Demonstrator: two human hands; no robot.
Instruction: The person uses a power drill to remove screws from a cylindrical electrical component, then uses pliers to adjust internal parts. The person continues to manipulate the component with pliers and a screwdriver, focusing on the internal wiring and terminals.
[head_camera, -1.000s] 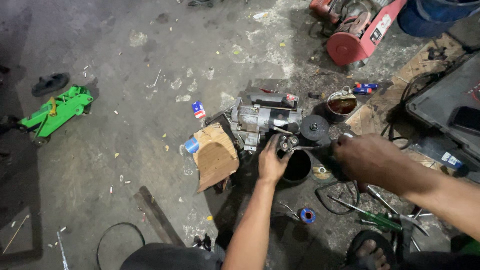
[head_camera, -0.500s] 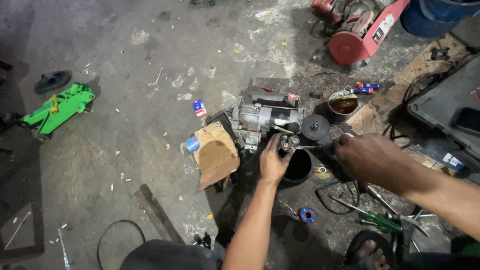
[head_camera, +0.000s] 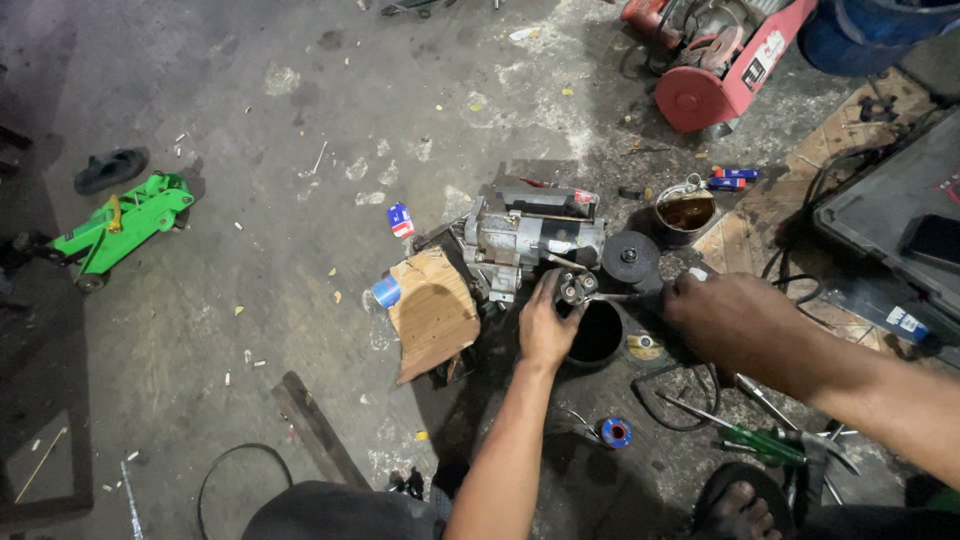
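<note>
My left hand (head_camera: 545, 325) grips a small metal part (head_camera: 574, 289) just in front of a grey starter motor (head_camera: 525, 243) on the dirty floor. My right hand (head_camera: 722, 318) is closed around a thin tool (head_camera: 625, 296) whose tip reaches that small part. Below the part stands a black cylindrical housing (head_camera: 596, 335), open at the top. A round black cap (head_camera: 630, 259) lies beside the motor, between my two hands.
A piece of cardboard (head_camera: 432, 310) lies left of the motor. A green jack (head_camera: 120, 225) sits far left, a red machine (head_camera: 725, 65) at top right, a tin of dark liquid (head_camera: 685, 212) near it. Screwdrivers (head_camera: 750, 440) and a foot (head_camera: 738, 508) lie at lower right. A black case (head_camera: 890, 205) is at the right.
The view has shifted slightly. Both hands stay at the small part by the motor with hardly any movement.
</note>
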